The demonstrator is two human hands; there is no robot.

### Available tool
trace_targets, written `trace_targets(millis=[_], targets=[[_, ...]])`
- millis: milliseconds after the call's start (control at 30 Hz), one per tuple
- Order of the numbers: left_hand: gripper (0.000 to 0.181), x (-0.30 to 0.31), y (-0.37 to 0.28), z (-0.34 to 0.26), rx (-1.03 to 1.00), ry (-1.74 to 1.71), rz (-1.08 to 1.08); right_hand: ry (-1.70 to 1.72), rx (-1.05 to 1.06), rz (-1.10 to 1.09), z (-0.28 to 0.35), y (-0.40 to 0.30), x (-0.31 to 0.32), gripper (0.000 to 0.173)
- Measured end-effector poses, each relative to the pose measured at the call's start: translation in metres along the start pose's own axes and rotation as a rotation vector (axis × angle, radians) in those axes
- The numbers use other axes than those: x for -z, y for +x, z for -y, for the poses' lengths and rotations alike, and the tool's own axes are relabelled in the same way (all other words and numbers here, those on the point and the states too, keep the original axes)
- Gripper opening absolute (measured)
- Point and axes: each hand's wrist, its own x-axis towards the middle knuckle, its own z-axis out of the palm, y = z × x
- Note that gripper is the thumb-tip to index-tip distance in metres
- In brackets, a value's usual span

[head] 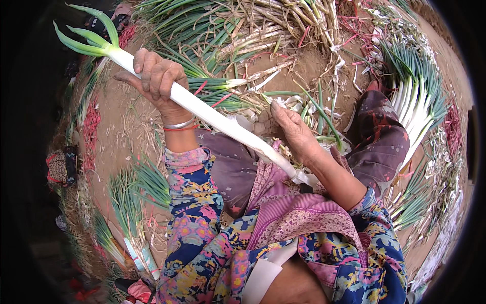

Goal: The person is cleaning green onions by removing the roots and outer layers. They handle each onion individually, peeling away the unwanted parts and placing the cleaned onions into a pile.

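My left hand (159, 78) grips the upper part of a thick white Welsh onion stalk (216, 117) with trimmed green leaves (95, 40) at its top. The stalk slants down across my lap, and its root end (298, 176) lies by my right forearm. My right hand (290, 127) is beside the middle of the stalk, thumb raised and fingers bent and blurred. A loose curl of pale outer layer (242, 123) sticks out at those fingertips; whether they pinch it is unclear. Under the hand lie peeled skins and loose green leaves (322, 110).
Unpeeled onions (258, 38) with dry roots are heaped ahead. Clean white-stalked onions (414, 91) lie beyond my right knee (374, 140). Bundles (127, 205) lie on the left. Red plastic ties (91, 133) and peelings (436, 171) litter the dirt ground.
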Motion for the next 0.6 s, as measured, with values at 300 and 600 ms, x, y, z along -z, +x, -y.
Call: trace_targets(millis=[300, 600], targets=[[0.047, 0.003, -0.001, 0.01, 0.024, -0.064, -0.019, 0.313, -0.115, -0.015, 0.01, 0.01, -0.016, 0.018], [0.042, -0.008, -0.011, -0.028, -0.086, -0.11, -0.052, 0.485, 0.063, -0.339, 0.003, -0.039, 0.045, 0.017]])
